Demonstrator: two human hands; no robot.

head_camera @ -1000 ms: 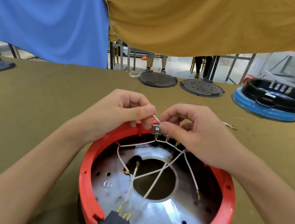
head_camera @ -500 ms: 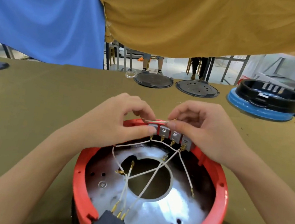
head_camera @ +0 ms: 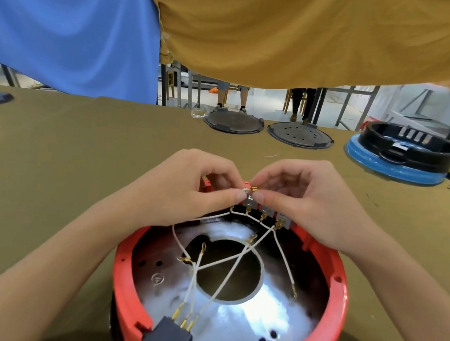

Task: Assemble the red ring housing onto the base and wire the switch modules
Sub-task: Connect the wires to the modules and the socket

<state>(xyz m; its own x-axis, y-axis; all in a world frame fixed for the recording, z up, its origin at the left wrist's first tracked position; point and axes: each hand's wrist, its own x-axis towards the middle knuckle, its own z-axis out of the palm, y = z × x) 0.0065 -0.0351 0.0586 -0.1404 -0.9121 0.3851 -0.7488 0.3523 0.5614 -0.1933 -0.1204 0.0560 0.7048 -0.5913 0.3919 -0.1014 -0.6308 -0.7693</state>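
Both hands pinch a thin white wire (head_camera: 239,194) at the round red plastic housing's (head_camera: 340,293) far rim.
Left hand (head_camera: 188,188) and right hand (head_camera: 304,200) crowd the grey switch modules (head_camera: 265,210); two dark round lids (head_camera: 268,127) lie beyond on the olive tabletop (head_camera: 65,157).

housing (head_camera: 132,286) interior: white wires (head_camera: 224,265) cross it | table (head_camera: 50,164) left: open cloth

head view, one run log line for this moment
left hand: pinches white wire | right hand: pinches wire terminal | site: switch modules, red ring housing
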